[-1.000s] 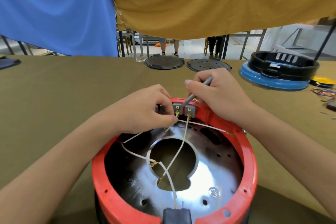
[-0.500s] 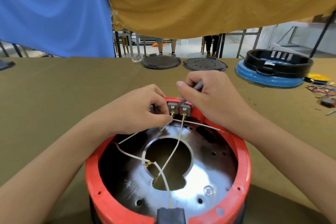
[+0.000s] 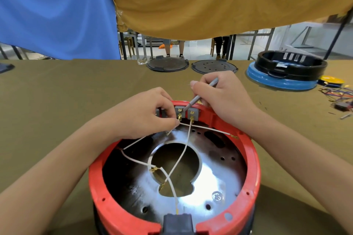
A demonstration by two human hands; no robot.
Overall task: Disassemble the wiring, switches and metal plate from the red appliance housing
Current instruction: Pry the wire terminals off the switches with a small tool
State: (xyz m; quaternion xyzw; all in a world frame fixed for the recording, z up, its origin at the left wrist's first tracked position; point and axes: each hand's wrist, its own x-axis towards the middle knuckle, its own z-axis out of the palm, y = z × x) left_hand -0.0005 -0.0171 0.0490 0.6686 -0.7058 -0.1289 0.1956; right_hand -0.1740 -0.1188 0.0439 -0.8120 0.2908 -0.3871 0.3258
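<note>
The red appliance housing [image 3: 254, 173] sits upside down before me, with a shiny metal plate [image 3: 219, 175] inside that has a large central hole. White wires [image 3: 183, 150] cross the plate up to two grey switches [image 3: 186, 111] on the far rim. My left hand [image 3: 145, 114] pinches a wire terminal at the left switch. My right hand [image 3: 221, 97] grips a thin grey tool [image 3: 200, 94] like a pen, its tip touching the top of the switches. A black socket block [image 3: 178, 222] sits at the near rim.
On the olive table, two dark round plates [image 3: 168, 65] lie at the far edge. A blue and black appliance ring [image 3: 286, 72] stands at the right, with loose coloured wires [image 3: 338, 93] and a yellow part beside it. Blue and mustard cloths hang behind.
The right hand has raised the grey tool slightly, so more of its handle shows above the fingers. The left hand keeps its pinch at the switch terminal. The view shifted a little.
</note>
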